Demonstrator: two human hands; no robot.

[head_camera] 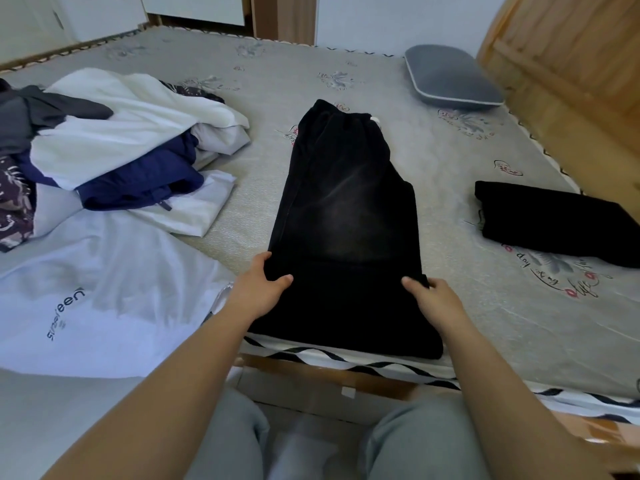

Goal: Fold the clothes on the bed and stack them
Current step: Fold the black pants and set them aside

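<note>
Surface: A grey mattress (270, 84) printed with pale floral motifs and hearts, its near edge trimmed in a black-and-white wavy band, sat in a wooden bed frame (568, 64).
Room: White cabinet doors (69, 15) stood beyond the far side of the bed; a wooden headboard rose at right.
Count: One grey pillow (450, 77) lay near the headboard; one folded black garment (561, 223) lay on the mattress at right, well apart from the trousers; one heap of unfolded clothes (114, 143) in white, navy and grey sat at left; one pale T-shirt (104, 292) with printed lettering was spread at the near left.
Trousers: Black trousers (346, 209), faded grey across the middle, lay flat and lengthwise at the centre of the mattress, legs doubled together, waistband at the far end and hems at the near edge.
Left hand: The left hand (259, 289) gripped the trousers' left edge near the hems, thumb on top and fingers tucked under the cloth.
Right hand: The right hand (433, 299) pinched the right edge at the same level, thumb on top.
Person: Grey trouser legs (415, 441) showed below the bed's edge.
</note>
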